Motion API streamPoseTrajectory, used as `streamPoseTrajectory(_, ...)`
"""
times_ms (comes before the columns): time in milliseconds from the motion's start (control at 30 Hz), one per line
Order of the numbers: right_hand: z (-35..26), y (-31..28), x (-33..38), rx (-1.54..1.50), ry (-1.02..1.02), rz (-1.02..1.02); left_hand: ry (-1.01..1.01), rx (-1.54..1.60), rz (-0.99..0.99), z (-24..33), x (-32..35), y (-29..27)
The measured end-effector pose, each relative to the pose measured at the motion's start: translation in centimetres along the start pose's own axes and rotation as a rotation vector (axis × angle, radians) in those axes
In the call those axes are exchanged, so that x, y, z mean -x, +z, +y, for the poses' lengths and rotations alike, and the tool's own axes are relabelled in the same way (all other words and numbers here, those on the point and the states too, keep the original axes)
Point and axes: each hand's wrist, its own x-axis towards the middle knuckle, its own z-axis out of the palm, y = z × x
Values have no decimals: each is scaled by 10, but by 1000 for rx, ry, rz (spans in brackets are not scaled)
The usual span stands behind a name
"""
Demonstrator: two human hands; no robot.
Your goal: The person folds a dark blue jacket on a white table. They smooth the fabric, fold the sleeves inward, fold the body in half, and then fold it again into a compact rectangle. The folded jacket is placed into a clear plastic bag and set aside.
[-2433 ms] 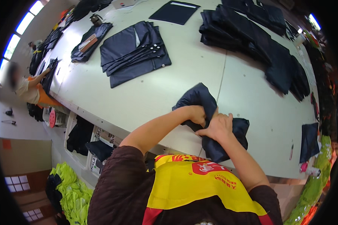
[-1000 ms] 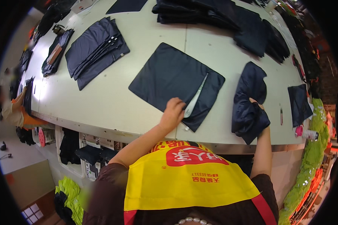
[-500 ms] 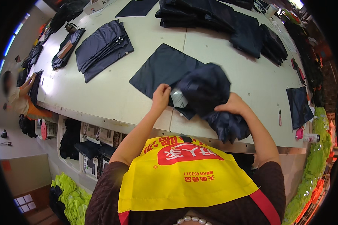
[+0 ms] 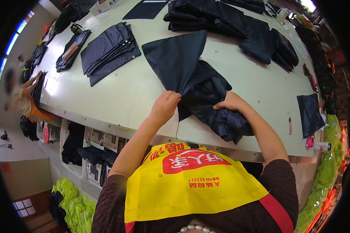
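A dark navy fabric piece [image 4: 179,58] lies partly spread on the pale worktable [image 4: 116,93], its near end bunched into a crumpled heap [image 4: 221,112]. My left hand [image 4: 165,106] pinches the cloth's near edge. My right hand [image 4: 229,103] rests on top of the crumpled part and grips it. Both forearms reach in from below, over my yellow apron [image 4: 190,186].
Stacks of dark cut pieces [image 4: 109,50] lie at the left, and piles of dark garments [image 4: 237,23] along the far edge. A small dark piece [image 4: 310,112], a pen [image 4: 289,125] and a pink-capped bottle [image 4: 317,145] sit at the right. Another person [image 4: 21,97] works at the far left.
The flat cloth was laid out with the bundle apart at the right; then both hands brought the bundle onto it. Now the cloth is drawn toward me and bunched under my right hand.
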Motion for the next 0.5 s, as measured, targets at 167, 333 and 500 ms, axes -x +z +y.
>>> streamPoseTrajectory(167, 10, 36, -26, -208, -30, 69, 197, -46, 58, 23, -37, 23)
streamPoseTrajectory(333, -52, 29, 5, -518, -127, 48, 287, -112, -108, 26, -17, 10)
streamPoseTrajectory(500, -53, 14, 21, -764, -143, 8, -90, 71, -14, 31, 59, -14)
